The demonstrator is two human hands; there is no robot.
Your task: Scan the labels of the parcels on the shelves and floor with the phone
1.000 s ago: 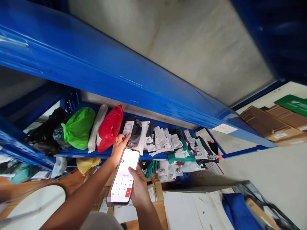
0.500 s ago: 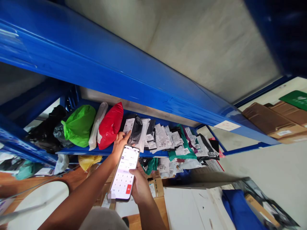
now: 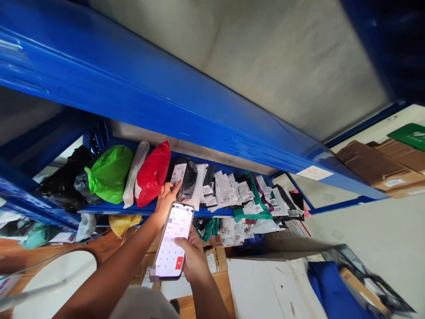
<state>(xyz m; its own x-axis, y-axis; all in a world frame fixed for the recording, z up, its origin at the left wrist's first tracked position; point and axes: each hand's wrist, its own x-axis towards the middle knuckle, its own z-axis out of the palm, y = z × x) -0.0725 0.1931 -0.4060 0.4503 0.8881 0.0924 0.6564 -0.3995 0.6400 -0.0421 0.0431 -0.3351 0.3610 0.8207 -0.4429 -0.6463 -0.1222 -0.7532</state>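
My right hand [image 3: 194,257] is closed around a smartphone [image 3: 168,254], which it holds upright in front of the shelf. The lit screen has a number keypad with a red key, and my right thumb lies over the keypad's upper part. Behind the phone's top edge, my left hand [image 3: 166,195] grips the lower front of a black parcel bag [image 3: 172,166] with a white label [image 3: 178,173]. Some of its fingers are hidden. To the left of it lies a red parcel bag [image 3: 153,175]; a dark grey parcel bag [image 3: 188,179] is at its right.
A blue shelf beam [image 3: 199,115] crosses above the hands. Several labelled parcels [image 3: 226,190] stand in a row to the right, and a green bag [image 3: 111,175] to the left. Below are a white round stool [image 3: 66,283] and a white board [image 3: 255,288]. Cardboard boxes [image 3: 375,166] sit at right.
My right thumb has shifted left across the phone screen onto the keypad's top row. The phone has moved very slightly right and down. My left hand stays at the black parcel bag.
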